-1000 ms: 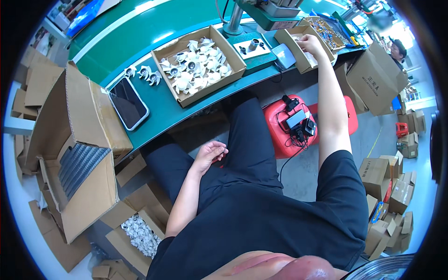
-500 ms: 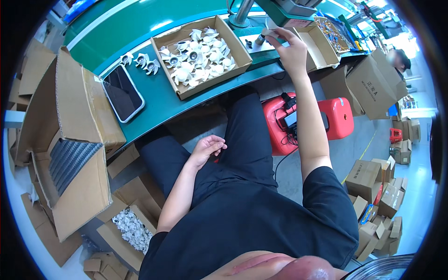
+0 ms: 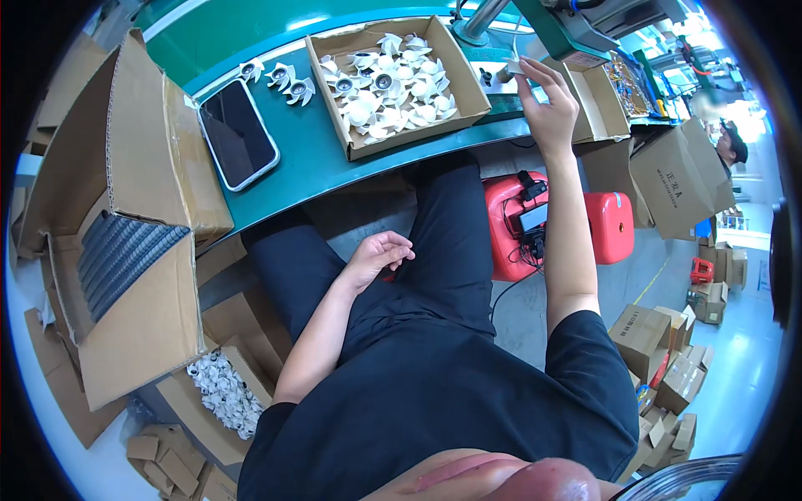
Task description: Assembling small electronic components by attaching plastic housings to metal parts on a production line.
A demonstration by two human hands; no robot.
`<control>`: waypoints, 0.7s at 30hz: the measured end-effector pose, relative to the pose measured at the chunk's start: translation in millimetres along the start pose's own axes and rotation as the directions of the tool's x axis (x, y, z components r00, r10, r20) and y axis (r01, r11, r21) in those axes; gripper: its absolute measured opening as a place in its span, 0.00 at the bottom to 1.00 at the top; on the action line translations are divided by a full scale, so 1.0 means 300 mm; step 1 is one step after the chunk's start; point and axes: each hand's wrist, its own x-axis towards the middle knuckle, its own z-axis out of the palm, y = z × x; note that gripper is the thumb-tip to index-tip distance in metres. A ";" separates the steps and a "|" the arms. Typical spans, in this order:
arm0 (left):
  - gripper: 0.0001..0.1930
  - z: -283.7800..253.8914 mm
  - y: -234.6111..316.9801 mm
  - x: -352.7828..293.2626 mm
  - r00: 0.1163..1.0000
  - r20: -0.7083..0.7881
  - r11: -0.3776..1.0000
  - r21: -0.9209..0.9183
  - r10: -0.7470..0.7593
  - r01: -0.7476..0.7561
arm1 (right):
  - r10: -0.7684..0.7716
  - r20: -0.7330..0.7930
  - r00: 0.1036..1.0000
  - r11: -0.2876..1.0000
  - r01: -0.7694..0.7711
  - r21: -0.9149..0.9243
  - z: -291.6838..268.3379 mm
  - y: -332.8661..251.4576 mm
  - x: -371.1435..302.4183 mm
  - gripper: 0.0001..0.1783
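My right hand (image 3: 551, 104) reaches up to the bench machine (image 3: 576, 37), its thumb and fingertips closed on a small white fan wheel (image 3: 515, 65), partly hidden by the fingers. Just beside it stands a short grey cylindrical fixture (image 3: 503, 75), with a small black part (image 3: 485, 77) to its left. Over my lap, my left hand (image 3: 376, 260) is closed with fingers curled and the tips together; whether it holds anything is hidden. A shallow cardboard tray (image 3: 355, 152) full of white fan wheels (image 3: 393, 88) rests on the green bench. Several more fan wheels (image 3: 288, 79) lie left of it.
A phone (image 3: 238, 134) lies on the bench at left, near a large open carton (image 3: 150, 309) of grey parts. Below, another box (image 3: 188, 409) holds white wheels. A red stool (image 3: 510, 225) with black cables stands right of my legs. Another open tray (image 3: 597, 100) sits right of the machine.
The view has shifted, so the bench appears higher and further right. My right hand stays at the fixture with the white fan wheel; my left hand's fingers look slightly more closed.
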 end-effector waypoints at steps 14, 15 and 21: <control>0.09 -0.012 0.000 0.001 1.000 0.002 1.000 0.011 0.019 -0.019 | -0.251 -0.044 0.967 0.958 0.242 -0.156 0.020 0.001 -0.007 0.13; 0.09 -0.013 -0.002 0.000 1.000 -0.002 1.000 0.011 0.016 -0.016 | -0.254 -0.048 0.966 0.958 0.244 -0.154 0.019 0.001 -0.006 0.13; 0.11 -0.008 -0.024 -0.003 1.000 0.000 1.000 0.009 0.026 -0.026 | 0.102 -0.014 0.995 0.991 -0.101 0.083 0.006 0.014 -0.005 0.12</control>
